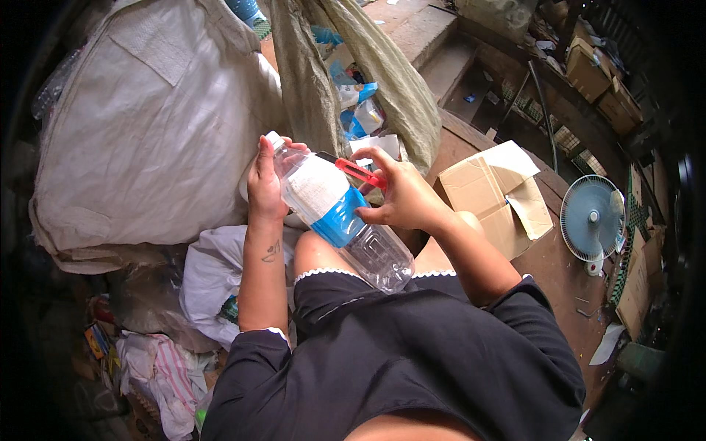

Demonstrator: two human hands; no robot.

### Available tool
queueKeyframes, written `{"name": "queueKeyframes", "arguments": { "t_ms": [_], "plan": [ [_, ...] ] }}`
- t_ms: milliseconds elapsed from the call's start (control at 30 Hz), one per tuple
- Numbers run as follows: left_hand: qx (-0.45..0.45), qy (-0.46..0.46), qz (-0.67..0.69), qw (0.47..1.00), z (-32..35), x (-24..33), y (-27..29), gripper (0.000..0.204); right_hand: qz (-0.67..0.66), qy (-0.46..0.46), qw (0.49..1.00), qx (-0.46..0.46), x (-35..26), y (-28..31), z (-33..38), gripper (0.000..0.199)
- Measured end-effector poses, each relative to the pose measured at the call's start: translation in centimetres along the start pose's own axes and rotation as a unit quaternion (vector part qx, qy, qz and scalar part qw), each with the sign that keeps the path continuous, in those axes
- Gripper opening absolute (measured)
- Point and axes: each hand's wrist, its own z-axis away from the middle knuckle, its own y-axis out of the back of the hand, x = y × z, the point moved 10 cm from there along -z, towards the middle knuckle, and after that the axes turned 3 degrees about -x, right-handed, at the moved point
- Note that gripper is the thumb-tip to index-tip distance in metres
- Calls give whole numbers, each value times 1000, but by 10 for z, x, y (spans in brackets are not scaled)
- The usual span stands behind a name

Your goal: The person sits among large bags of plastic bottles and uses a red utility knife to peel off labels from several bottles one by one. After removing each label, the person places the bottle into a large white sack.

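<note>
A clear plastic bottle (382,257) with a white cap and a blue label (338,217) lies tilted across my lap, its cap end up and to the left. My left hand (269,178) is wrapped round the bottle near its neck. In my right hand (401,192) is a red-handled utility knife (360,173), with its dark blade pointing left over the bottle. The fingertips of that hand also touch the edge of the label. Part of the knife handle is hidden by my fingers.
A big white woven sack (154,140) bulges at the left. Ahead, an olive sack (401,95) hangs open with plastic wrappers inside. A cardboard box (478,191) and a blue fan (593,216) stand at the right. Cloths and plastic bags (213,272) lie at the lower left.
</note>
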Motion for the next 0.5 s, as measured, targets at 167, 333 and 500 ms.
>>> {"name": "queueKeyframes", "arguments": {
  "t_ms": [167, 333, 500],
  "plan": [
    [8, -14, -30, 999, -1, -5, 0, 45, 23, -13, 1000, -6, 6, -4, 2, 69],
    [13, -2, -30, 999, 4, -7, 0, 45, 0, -45, 999, -12, 19, -5, 4, 67],
    [14, 12, -23, 1000, 2, -15, 6, 45, 34, -26, 998, -35, 14, -7, 5, 68]
  ]
}}
